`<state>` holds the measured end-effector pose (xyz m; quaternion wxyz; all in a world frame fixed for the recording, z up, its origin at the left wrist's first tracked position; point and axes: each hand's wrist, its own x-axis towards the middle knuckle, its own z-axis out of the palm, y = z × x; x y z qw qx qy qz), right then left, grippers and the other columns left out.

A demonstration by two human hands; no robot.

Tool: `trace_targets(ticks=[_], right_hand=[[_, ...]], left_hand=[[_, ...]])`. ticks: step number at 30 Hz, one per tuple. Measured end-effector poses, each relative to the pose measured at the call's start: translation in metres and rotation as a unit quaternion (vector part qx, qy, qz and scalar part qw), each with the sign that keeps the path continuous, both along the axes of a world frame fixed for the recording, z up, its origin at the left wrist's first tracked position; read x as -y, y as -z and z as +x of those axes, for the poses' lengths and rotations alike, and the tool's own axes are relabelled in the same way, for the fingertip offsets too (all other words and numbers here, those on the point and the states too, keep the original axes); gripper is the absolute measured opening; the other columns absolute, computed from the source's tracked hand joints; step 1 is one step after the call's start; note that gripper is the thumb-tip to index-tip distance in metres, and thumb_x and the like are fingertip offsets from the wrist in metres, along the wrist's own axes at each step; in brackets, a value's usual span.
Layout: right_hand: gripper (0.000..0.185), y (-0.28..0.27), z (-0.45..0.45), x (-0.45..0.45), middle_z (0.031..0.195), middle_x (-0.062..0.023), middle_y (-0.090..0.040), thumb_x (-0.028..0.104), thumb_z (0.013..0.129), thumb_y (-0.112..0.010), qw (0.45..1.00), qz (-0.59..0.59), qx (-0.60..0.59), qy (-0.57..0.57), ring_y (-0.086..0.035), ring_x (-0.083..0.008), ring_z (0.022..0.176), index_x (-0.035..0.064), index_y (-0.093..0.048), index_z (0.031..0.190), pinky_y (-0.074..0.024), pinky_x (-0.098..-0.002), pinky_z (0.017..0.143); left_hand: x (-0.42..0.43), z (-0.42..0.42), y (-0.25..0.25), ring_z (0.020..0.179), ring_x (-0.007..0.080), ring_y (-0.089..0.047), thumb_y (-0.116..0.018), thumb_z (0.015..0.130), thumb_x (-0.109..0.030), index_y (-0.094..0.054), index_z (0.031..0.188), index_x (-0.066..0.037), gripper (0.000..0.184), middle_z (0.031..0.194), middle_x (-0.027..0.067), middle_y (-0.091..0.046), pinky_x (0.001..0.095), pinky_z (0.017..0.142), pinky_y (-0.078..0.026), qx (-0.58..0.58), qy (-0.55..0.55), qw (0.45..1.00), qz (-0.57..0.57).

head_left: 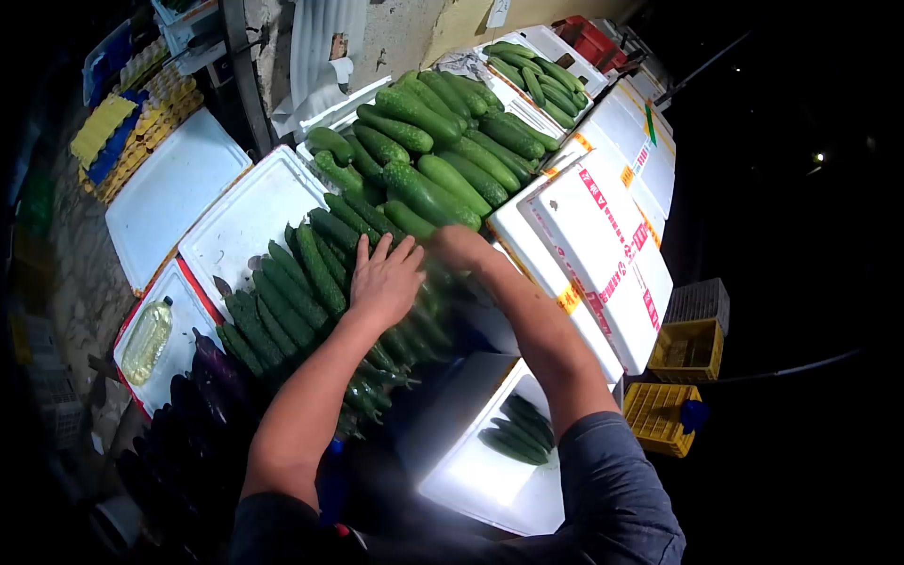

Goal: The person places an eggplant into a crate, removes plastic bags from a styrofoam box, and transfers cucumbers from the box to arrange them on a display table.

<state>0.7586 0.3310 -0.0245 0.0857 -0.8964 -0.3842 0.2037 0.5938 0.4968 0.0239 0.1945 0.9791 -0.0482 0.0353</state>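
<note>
My left hand (385,280) lies with its fingers spread on a row of dark green cucumbers (292,299), and nothing shows in its grip. Just to its right, my right hand (458,249) is by the upper end of the same row; its fingers are hidden or blurred. Beyond both hands is a heap of larger, lighter green cucumbers (452,141) in a white foam box. Several small dark cucumbers (521,431) lie in another white box (461,480) at the lower middle, below my right forearm.
Purple eggplants (218,381) lie at the lower left, near a clear bottle (148,341) in a foam lid. Closed white foam boxes (603,254) are stacked on the right, with yellow crates (657,417) beyond. Egg trays (141,122) stand at the upper left.
</note>
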Motion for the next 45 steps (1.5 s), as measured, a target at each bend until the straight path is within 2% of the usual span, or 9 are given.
trace_targets(ticks=[14, 17, 28, 32, 36, 39, 41, 42, 45], right_hand=[[0.028, 0.006, 0.002, -0.015, 0.076, -0.021, -0.069, 0.032, 0.087, -0.065, 0.995, -0.026, 0.082, -0.053, -0.068, -0.041, 0.072, 0.0056, -0.071, 0.081, -0.0544, -0.0509, 0.065], [0.02, -0.009, -0.003, -0.02, 0.089, -0.0167, -0.073, 0.024, 0.087, -0.063, 0.993, -0.09, 0.07, -0.033, -0.07, -0.0386, 0.083, 0.0098, -0.075, 0.094, -0.0546, -0.0482, 0.074], [0.031, -0.024, 0.008, -0.011, 0.068, -0.0213, -0.065, 0.031, 0.086, -0.064, 0.985, 0.021, 0.133, -0.108, -0.065, -0.0425, 0.066, 0.0027, -0.068, 0.075, -0.0512, -0.0526, 0.061], [0.039, -0.027, 0.001, -0.011, 0.071, -0.0235, -0.065, 0.037, 0.089, -0.064, 0.99, 0.09, 0.111, -0.012, -0.065, -0.0438, 0.069, 0.0001, -0.066, 0.077, -0.051, -0.0533, 0.065], [0.042, -0.044, -0.034, 0.001, 0.084, -0.0276, -0.068, 0.039, 0.095, -0.064, 0.966, 0.208, 0.0, 0.155, -0.067, -0.0454, 0.082, -0.0029, -0.07, 0.095, -0.0523, -0.0487, 0.074], [0.039, -0.023, -0.068, 0.043, 0.085, -0.0256, -0.069, 0.035, 0.096, -0.064, 0.872, 0.371, -0.035, 0.316, -0.069, -0.039, 0.083, -0.0033, -0.069, 0.101, -0.0536, -0.0433, 0.078], [0.035, -0.021, -0.117, 0.084, 0.086, -0.0196, -0.071, 0.031, 0.097, -0.064, 0.841, 0.405, -0.051, 0.356, -0.069, -0.0276, 0.082, -0.0032, -0.068, 0.103, -0.054, -0.0386, 0.079], [0.025, -0.02, -0.149, 0.106, 0.082, -0.0028, -0.066, 0.024, 0.103, -0.06, 0.838, 0.417, -0.062, 0.347, -0.057, -0.0065, 0.072, 0.0002, -0.065, 0.104, -0.0467, -0.0231, 0.064], [0.019, -0.005, -0.267, 0.163, 0.084, -0.0029, -0.067, 0.017, 0.102, -0.06, 0.818, 0.384, -0.135, 0.406, -0.059, -0.0082, 0.072, -0.0006, -0.065, 0.103, -0.0488, -0.0244, 0.064]], left_hand=[[0.0, -0.003, 0.002, 0.145, 0.0321, -0.036, -0.052, 0.102, -0.034, -0.057, 0.141, -0.013, 0.045, 0.154, 0.0062, -0.046, 0.058, 0.123, -0.012, -0.001, 0.0, 1.0, -0.002], [-0.002, -0.003, -0.001, 0.145, 0.0308, -0.036, -0.051, 0.102, -0.034, -0.056, 0.143, -0.014, 0.046, 0.154, 0.0056, -0.046, 0.057, 0.123, -0.012, -0.015, -0.006, 1.0, -0.011], [-0.004, 0.001, 0.004, 0.144, 0.0316, -0.037, -0.054, 0.101, -0.032, -0.058, 0.14, -0.012, 0.044, 0.153, 0.0064, -0.048, 0.0585, 0.122, -0.014, 0.002, -0.003, 1.0, -0.007], [0.003, 0.011, 0.008, 0.148, 0.032, -0.032, -0.054, 0.101, -0.035, -0.052, 0.143, -0.008, 0.051, 0.155, 0.0089, -0.045, 0.0587, 0.122, -0.011, -0.035, 0.002, 0.999, -0.021], [0.002, 0.014, 0.015, 0.151, 0.0309, -0.026, -0.053, 0.101, -0.038, -0.041, 0.149, -0.001, 0.062, 0.16, 0.0158, -0.035, 0.0559, 0.124, -0.009, -0.037, -0.021, 0.999, -0.014], [0.004, 0.018, 0.017, 0.153, 0.0299, -0.023, -0.052, 0.101, -0.041, -0.035, 0.152, 0.003, 0.069, 0.162, 0.0187, -0.029, 0.054, 0.124, -0.008, -0.047, -0.015, 0.999, -0.014], [0.007, 0.024, 0.015, 0.153, 0.0301, -0.022, -0.05, 0.102, -0.043, -0.034, 0.153, 0.001, 0.07, 0.163, 0.0181, -0.029, 0.0539, 0.124, -0.007, -0.065, -0.023, 0.998, 0.011], [0.008, 0.023, 0.019, 0.153, 0.0304, -0.021, -0.05, 0.102, -0.043, -0.036, 0.152, 0.001, 0.069, 0.163, 0.0183, -0.029, 0.0542, 0.124, -0.008, -0.051, -0.018, 0.998, 0.018], [0.002, 0.022, 0.033, 0.147, 0.0371, -0.034, -0.055, 0.099, -0.043, -0.043, 0.147, 0.0, 0.066, 0.155, 0.0222, -0.041, 0.0587, 0.121, -0.018, 0.043, -0.008, 0.998, 0.038]])
